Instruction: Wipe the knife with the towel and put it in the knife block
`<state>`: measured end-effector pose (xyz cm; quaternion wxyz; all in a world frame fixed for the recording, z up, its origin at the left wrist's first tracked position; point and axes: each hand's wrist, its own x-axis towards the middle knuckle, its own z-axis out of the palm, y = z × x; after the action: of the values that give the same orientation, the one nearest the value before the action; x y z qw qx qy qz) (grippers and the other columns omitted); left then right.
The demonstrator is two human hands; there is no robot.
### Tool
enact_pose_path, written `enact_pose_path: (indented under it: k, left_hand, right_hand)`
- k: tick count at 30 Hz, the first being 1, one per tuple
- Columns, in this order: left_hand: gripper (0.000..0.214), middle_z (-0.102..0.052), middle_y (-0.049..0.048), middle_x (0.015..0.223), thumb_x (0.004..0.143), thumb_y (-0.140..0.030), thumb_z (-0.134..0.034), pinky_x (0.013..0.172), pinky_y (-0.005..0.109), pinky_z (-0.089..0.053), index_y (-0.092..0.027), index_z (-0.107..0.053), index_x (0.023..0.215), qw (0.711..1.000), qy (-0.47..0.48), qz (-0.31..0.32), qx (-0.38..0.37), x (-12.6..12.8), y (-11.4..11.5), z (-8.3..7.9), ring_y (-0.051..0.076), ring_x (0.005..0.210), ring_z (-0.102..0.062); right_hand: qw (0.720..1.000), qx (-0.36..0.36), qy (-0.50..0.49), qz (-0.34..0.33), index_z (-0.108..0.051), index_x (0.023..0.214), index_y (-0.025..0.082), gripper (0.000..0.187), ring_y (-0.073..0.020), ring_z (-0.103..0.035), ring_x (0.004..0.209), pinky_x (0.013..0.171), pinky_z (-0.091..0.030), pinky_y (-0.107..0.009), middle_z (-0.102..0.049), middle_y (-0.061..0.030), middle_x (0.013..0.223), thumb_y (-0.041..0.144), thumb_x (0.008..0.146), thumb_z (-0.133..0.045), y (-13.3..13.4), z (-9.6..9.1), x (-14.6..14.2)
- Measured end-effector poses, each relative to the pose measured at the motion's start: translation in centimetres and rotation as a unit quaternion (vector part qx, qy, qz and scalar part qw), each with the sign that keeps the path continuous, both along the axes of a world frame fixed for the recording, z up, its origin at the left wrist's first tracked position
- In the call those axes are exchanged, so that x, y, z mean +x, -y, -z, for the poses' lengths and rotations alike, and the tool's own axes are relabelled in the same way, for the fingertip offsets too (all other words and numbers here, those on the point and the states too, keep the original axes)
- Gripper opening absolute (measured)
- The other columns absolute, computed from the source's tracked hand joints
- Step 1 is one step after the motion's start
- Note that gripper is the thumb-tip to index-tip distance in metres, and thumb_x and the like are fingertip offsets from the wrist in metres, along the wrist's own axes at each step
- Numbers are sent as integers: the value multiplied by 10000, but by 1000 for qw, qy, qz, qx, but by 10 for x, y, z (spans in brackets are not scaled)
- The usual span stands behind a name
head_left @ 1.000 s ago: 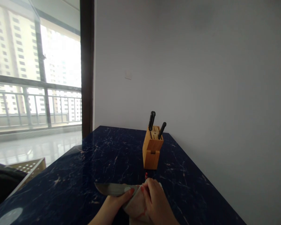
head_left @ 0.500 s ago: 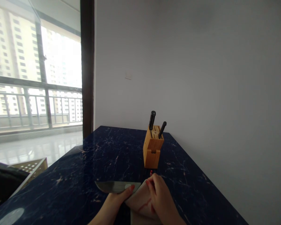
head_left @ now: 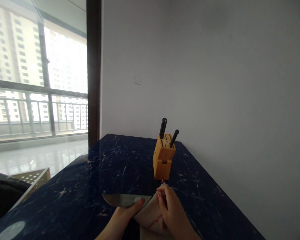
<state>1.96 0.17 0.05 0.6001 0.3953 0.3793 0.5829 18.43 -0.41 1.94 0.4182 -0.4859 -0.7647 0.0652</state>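
A kitchen knife (head_left: 122, 200) points its broad blade to the left, low over the dark table. My left hand (head_left: 126, 215) grips it, thumb pressed flat on the blade. From the blade's right end hangs a pale cloth (head_left: 150, 218) with a red line pattern, covering part of the knife, so its handle is hidden. My right hand (head_left: 171, 210) pinches the cloth's upper edge near that end, fingers closed. A small red bit (head_left: 163, 180) shows just beyond the right fingers. Past the hands stands a wooden knife block (head_left: 162, 163) holding black-handled knives (head_left: 163, 128).
The dark blue marbled table (head_left: 110, 160) stretches to the grey wall (head_left: 202, 83). At the lower left are a perforated crate (head_left: 37, 180) and a black item (head_left: 5, 193). Behind them a glass door opens the view to a balcony railing (head_left: 35, 113).
My right hand and the cloth's upper edge have shifted very slightly, with the red bit a little higher. The knife and my left hand have barely moved.
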Motion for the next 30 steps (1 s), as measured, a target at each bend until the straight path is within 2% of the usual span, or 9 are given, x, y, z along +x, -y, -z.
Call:
enact_pose_path:
  k: [5,11,16,19,21,24,27,30]
  left_hand:
    - [466,-687,103,978,503,-398,-778,985,444,-338,-153,-690,890,1000,-5,8,3,1,1,-2,325,1034,-555]
    - [421,-702,88,932,518,-435,-761,959,446,-368,-164,-698,834,1000,-19,20,-2,0,2,-4,328,1005,-572]
    - [418,-691,79,975,543,-404,-756,980,419,-350,-164,-690,879,999,-11,35,1,-2,2,-2,311,1032,-559]
    - [445,-687,109,975,566,-411,-741,963,424,-369,-123,-680,898,1000,-6,22,-3,-4,-4,3,313,1030,-561]
    - [473,-695,121,939,560,-416,-746,941,436,-390,-103,-672,907,1000,-22,-10,3,-6,-9,7,321,1000,-578]
    - [515,-703,113,910,533,-402,-766,942,448,-387,-109,-658,943,997,-51,-58,23,-10,-14,11,327,1003,-573]
    - [486,-698,105,935,561,-385,-755,948,439,-386,-121,-654,956,997,-53,-50,27,-11,-14,10,319,1037,-554]
    - [476,-699,102,932,559,-383,-757,926,422,-413,-115,-657,939,998,-36,-55,24,-11,-12,8,317,1033,-557]
  right_hand:
    - [997,2,57,-45,-488,904,215,149,-154,-552,827,747,-421,-274,-566,-26,863,124,823,-403,5,1,-10]
    - [999,-20,14,25,-468,844,204,132,-157,-536,758,688,-412,-280,-550,-33,815,146,855,-350,0,8,-7]
    - [999,-1,48,-26,-477,889,212,137,-162,-528,808,736,-403,-297,-552,-31,856,145,846,-365,0,9,-6]
    - [1000,-10,18,10,-473,937,193,177,-164,-537,809,730,-416,-296,-557,-49,867,138,851,-329,-6,10,1]
    - [999,-16,-6,37,-466,977,174,208,-168,-546,828,742,-424,-297,-562,-67,883,127,850,-308,-11,13,6]
    - [999,-5,-16,32,-456,1033,171,240,-167,-552,852,760,-429,-294,-568,-74,914,133,852,-303,-14,18,8]
    - [1000,2,-7,14,-448,1070,188,254,-169,-557,844,758,-436,-301,-572,-65,918,158,854,-318,-13,21,6]
    - [999,5,-23,41,-442,1063,178,253,-175,-561,856,767,-441,-309,-571,-74,926,147,842,-321,-16,18,9]
